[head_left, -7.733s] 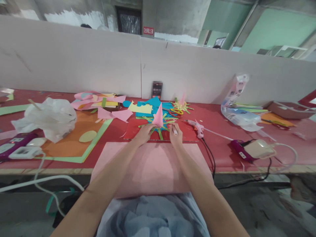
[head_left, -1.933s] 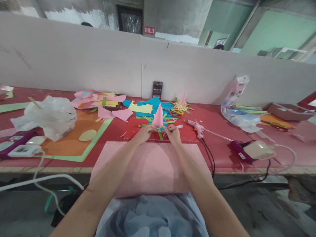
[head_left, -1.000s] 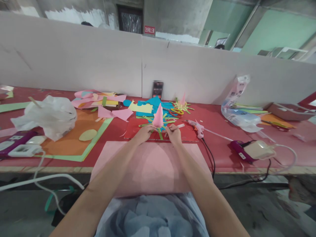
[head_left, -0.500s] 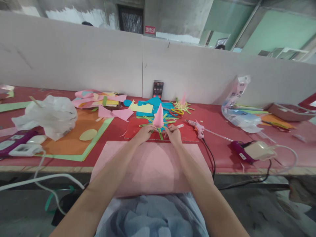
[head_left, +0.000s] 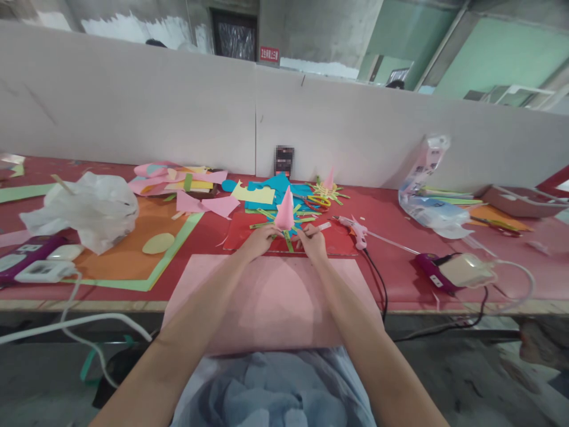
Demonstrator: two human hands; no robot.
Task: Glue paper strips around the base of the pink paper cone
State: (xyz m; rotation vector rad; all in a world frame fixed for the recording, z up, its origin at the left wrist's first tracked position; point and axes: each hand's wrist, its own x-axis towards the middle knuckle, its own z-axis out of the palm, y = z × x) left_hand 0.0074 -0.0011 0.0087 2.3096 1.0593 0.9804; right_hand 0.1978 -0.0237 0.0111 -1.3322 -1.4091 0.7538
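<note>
Right hand [head_left: 313,243] has shifted left, nearer pink cone [head_left: 285,212] | cone upright between both hands' fingers | right fingers hold white stick [head_left: 325,226]; left hand [head_left: 259,242]: cannot tell grip

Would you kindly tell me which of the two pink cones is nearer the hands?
The front pink cone, over the blue base with green strips; the back pink cone has a yellow base.

On the table [head_left: 381,209] there, a paper cone [head_left: 285,214] stands between left hand [head_left: 259,241] and right hand [head_left: 313,242], scissors [head_left: 317,198] behind, glue gun [head_left: 358,230] right, plastic bag [head_left: 91,204] far left.
</note>
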